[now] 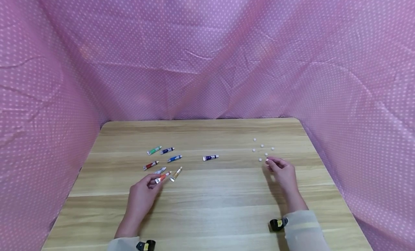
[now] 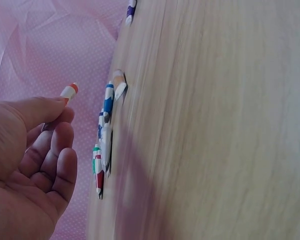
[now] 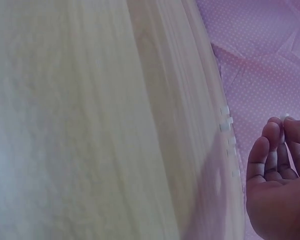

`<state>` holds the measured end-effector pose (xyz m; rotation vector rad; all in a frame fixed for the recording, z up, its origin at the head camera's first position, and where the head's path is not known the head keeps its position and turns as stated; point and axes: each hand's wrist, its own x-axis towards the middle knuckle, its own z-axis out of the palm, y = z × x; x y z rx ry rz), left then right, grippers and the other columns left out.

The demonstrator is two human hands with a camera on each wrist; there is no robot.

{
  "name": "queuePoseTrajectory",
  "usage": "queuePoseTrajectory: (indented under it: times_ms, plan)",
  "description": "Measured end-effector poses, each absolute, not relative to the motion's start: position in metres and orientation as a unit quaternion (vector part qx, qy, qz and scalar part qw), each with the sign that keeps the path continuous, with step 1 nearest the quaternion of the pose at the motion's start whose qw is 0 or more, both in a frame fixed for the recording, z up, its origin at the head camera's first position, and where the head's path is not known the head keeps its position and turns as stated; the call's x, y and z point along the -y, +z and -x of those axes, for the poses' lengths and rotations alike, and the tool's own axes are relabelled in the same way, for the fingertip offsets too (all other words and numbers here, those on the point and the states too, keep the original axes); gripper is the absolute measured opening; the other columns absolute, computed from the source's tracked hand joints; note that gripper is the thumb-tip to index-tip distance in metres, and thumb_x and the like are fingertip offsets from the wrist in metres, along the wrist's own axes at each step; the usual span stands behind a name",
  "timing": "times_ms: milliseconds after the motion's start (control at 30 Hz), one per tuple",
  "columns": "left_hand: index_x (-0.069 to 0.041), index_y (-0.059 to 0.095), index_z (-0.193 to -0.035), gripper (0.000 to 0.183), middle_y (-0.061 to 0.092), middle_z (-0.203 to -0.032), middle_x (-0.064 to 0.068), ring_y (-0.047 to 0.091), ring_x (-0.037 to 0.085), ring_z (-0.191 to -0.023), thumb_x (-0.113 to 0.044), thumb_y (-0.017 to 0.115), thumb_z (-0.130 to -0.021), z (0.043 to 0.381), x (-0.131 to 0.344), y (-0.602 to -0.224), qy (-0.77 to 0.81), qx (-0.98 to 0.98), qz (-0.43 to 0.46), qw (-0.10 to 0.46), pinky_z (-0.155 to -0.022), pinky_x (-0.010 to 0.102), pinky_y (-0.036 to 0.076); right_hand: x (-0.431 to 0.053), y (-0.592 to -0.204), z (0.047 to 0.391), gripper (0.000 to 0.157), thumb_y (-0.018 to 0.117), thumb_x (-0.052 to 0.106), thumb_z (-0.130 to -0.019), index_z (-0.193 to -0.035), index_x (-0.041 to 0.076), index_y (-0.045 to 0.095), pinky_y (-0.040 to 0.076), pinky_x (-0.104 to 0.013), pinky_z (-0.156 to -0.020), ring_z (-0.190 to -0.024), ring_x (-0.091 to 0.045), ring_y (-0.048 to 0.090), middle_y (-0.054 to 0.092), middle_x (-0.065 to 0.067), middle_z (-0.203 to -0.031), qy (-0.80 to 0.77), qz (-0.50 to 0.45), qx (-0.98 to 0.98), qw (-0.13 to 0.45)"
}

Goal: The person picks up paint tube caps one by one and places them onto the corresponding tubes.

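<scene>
My left hand point(image 1: 141, 195) pinches an orange paint tube point(image 1: 163, 177) between thumb and fingers, above the left part of the table. In the left wrist view the tube's white nozzle end point(image 2: 70, 91) sticks out past the thumb. Around that hand lie a gold tube point(image 1: 176, 174), a silvery tube point(image 1: 160, 170), a red tube point(image 1: 151, 165), a blue tube point(image 1: 174, 158), a green tube point(image 1: 154, 150) and a dark blue tube point(image 1: 167, 150). My right hand point(image 1: 284, 174) pinches a small white cap point(image 1: 267, 160) with thumb and fingertips, beside several similar loose caps point(image 1: 254, 150).
A purple paint tube point(image 1: 210, 157) lies by itself near the middle of the wooden table point(image 1: 207, 207). Pink dotted cloth point(image 1: 207, 81) hangs behind the table and along both sides. Black wrist cameras point(image 1: 277, 224) sit at both sleeves.
</scene>
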<state>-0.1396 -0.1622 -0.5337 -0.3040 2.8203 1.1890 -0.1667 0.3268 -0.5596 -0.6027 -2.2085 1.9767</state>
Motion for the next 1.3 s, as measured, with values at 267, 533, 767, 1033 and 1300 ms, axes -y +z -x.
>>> queuePoseTrajectory:
  times_ms: [267, 533, 767, 1033, 1300]
  plan:
    - [-0.013, 0.075, -0.121, 0.026, 0.082, -0.109, 0.007, 0.075, 0.017, -0.093, -0.022, 0.082, -0.098, 0.137, 0.157, -0.537, 0.408, -0.908, 0.090, 0.031, -0.071, 0.018, 0.058, -0.317, -0.558, 0.163, 0.030, 0.073, 0.011, -0.104, -0.128, -0.007, 0.072, 0.064, -0.022, -0.078, -0.079, -0.004, 0.074, 0.077, 0.021, -0.083, 0.658, 0.189, 0.726, 0.064]
    - [-0.014, 0.074, -0.119, 0.025, 0.080, -0.106, 0.005, 0.070, 0.017, -0.090, -0.024, 0.083, -0.098, 0.136, 0.152, -0.539, 0.416, -0.904, 0.091, 0.045, -0.070, 0.020, 0.055, -0.309, -0.550, 0.160, 0.028, 0.074, 0.007, -0.103, -0.128, -0.005, 0.073, 0.063, -0.020, -0.081, -0.082, -0.004, 0.074, 0.079, 0.019, -0.088, 0.676, 0.176, 0.713, 0.060]
    - [-0.015, 0.076, -0.119, 0.025, 0.079, -0.102, 0.004, 0.068, 0.017, -0.087, -0.026, 0.084, -0.098, 0.136, 0.150, -0.537, 0.404, -0.910, 0.083, 0.036, -0.068, 0.019, 0.054, -0.300, -0.546, 0.161, 0.030, 0.073, 0.005, -0.103, -0.128, -0.012, 0.070, 0.061, -0.018, -0.078, -0.078, -0.003, 0.071, 0.078, 0.019, -0.086, 0.678, 0.158, 0.714, 0.067]
    - [-0.016, 0.078, -0.119, 0.023, 0.077, -0.101, 0.004, 0.064, 0.018, -0.085, -0.024, 0.083, -0.098, 0.136, 0.146, -0.534, 0.406, -0.910, 0.073, 0.031, -0.065, 0.020, 0.051, -0.288, -0.541, 0.159, 0.032, 0.076, 0.008, -0.102, -0.126, -0.012, 0.070, 0.060, -0.019, -0.078, -0.079, -0.004, 0.069, 0.076, 0.015, -0.086, 0.656, 0.136, 0.740, 0.054]
    - [-0.018, 0.076, -0.120, 0.020, 0.077, -0.103, 0.003, 0.065, 0.017, -0.088, -0.020, 0.079, -0.101, 0.133, 0.139, -0.535, 0.414, -0.907, 0.066, 0.040, -0.068, 0.020, 0.053, -0.278, -0.542, 0.157, 0.032, 0.079, 0.009, -0.099, -0.124, -0.011, 0.072, 0.060, -0.020, -0.076, -0.079, -0.004, 0.070, 0.079, 0.001, -0.091, 0.646, 0.120, 0.753, 0.040]
